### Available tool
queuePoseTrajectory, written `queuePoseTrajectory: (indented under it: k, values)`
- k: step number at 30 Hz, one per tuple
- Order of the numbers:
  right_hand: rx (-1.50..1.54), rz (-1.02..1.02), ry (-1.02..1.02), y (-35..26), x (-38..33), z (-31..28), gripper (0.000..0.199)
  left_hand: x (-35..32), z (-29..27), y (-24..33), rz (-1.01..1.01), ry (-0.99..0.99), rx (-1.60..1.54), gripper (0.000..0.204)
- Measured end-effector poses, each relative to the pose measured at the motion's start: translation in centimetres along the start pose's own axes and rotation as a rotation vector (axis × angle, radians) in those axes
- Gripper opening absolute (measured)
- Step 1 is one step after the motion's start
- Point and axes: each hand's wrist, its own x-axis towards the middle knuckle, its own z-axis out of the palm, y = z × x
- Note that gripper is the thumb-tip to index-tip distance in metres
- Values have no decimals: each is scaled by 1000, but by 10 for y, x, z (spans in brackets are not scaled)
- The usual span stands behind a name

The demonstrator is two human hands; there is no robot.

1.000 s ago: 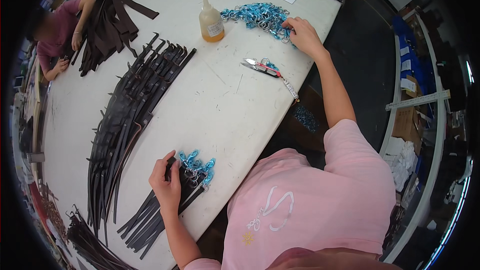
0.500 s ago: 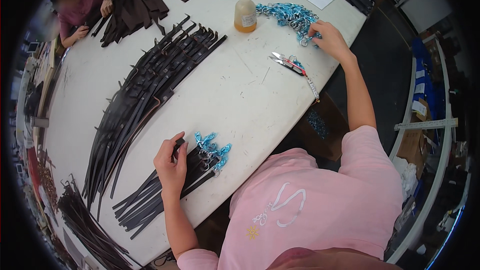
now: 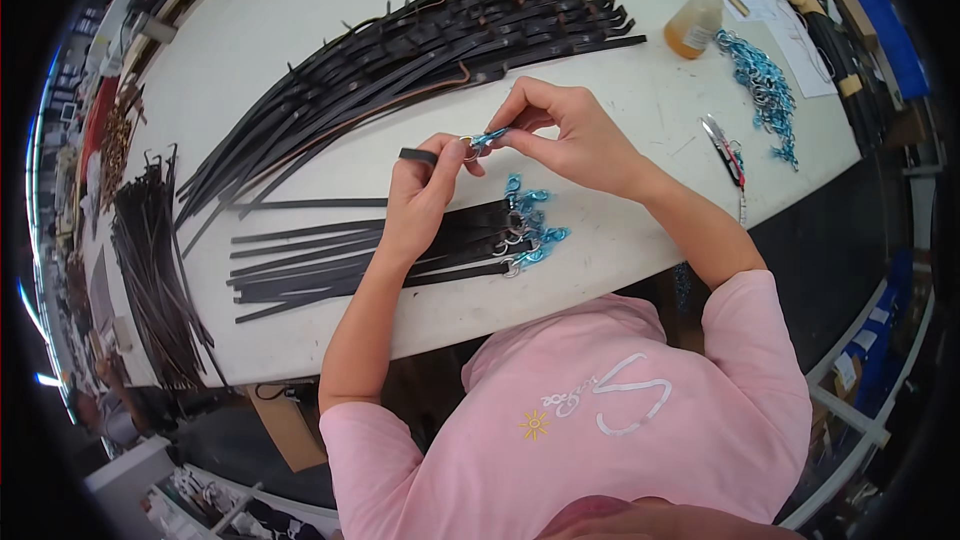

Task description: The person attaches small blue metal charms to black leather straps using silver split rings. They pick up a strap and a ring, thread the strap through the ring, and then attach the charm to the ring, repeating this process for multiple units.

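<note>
My left hand [image 3: 420, 195] is closed on the end of a black strap [image 3: 417, 154], whose tip juts out past the fingers. In my right hand [image 3: 580, 135] is a metal ring clasp wrapped in blue film [image 3: 488, 138], pinched between thumb and fingers. Its ring meets my left fingertips; whether the strap passes through it is hidden by the fingers. Below both hands lie several black straps [image 3: 300, 275] with blue-wrapped clasps [image 3: 530, 230] at their right ends. Farther right are a pile of loose blue-wrapped clasps [image 3: 765, 85] and thread snips [image 3: 724, 150].
A long stack of black straps [image 3: 400, 45] spans the table's far side. Another strap bundle [image 3: 160, 280] hangs over the left end. An amber-filled squeeze bottle [image 3: 692, 30] stands near paper sheets [image 3: 800, 55] at the far right. Several long dark rolls [image 3: 830, 30] lie beyond.
My right hand has come left from the clasp pile, bringing one clasp to my left hand. My left hand has lifted the strap end off the bundle. The view has turned, and the co-worker is out of it.
</note>
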Motion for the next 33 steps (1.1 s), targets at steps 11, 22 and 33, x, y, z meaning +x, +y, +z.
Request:
queuePoseTrajectory:
  k: [11,22,33]
  values:
    - [126,259,-25,35,-7,20,11,2,-5,-18,-120,-40,99,30]
    - [186,308,-81,36,-4,18,16,3,-4,-15,-221,7,-4,31]
    - [368,461,-128,38,-3,16,23,1,4,-23,-103,-55,108,33]
